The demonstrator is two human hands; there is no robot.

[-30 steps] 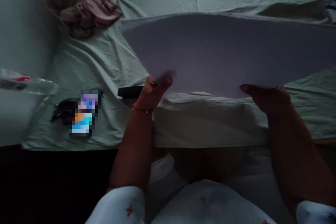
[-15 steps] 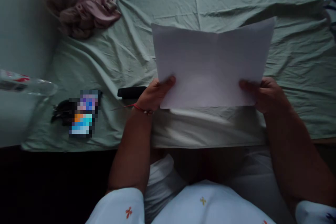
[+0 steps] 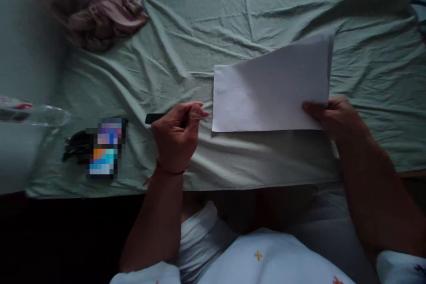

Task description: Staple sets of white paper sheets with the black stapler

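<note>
White paper sheets (image 3: 269, 93), loosely folded over, lie low above the green cloth with their right side raised. At their lower right corner my right hand (image 3: 336, 117) grips them, thumb on top and fingers underneath. My left hand (image 3: 178, 131) is apart from the paper, to its left, with fingers curled and thumb tip near the fingertips; nothing shows in it. Behind that hand a black elongated object (image 3: 152, 118) lies on the cloth, partly hidden. A red string bracelet (image 3: 169, 170) circles the left wrist.
A phone with a blurred screen (image 3: 104, 148) rests beside a tangled black item (image 3: 76, 146) at the left. Further left is a clear plastic bottle (image 3: 49, 115). Crumpled pink cloth (image 3: 116, 13) sits at the back left. The green cloth (image 3: 213, 4) is wrinkled.
My left hand has let go of the paper and moved left, its fingers curling. The paper's left side has come down and folded inward; my right hand keeps its grip.
</note>
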